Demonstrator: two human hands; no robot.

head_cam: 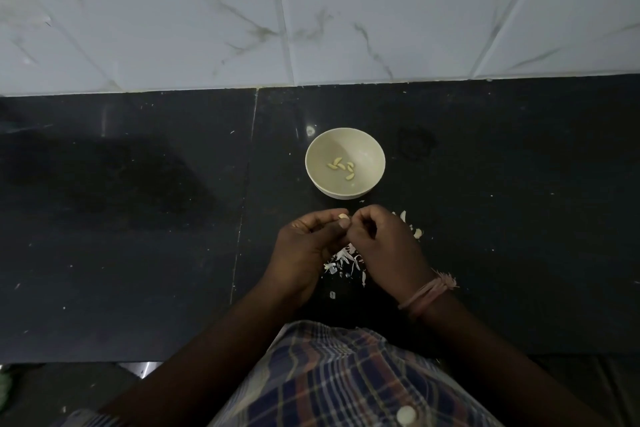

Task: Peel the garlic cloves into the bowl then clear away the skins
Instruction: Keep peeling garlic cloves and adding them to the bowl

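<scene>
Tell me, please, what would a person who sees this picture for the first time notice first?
The pale bowl stands out on the dark counter, with a few peeled garlic cloves at its bottom. Just in front of it, the left hand and right hand meet around one clove. White skins lie scattered on the counter under the hands.
</scene>
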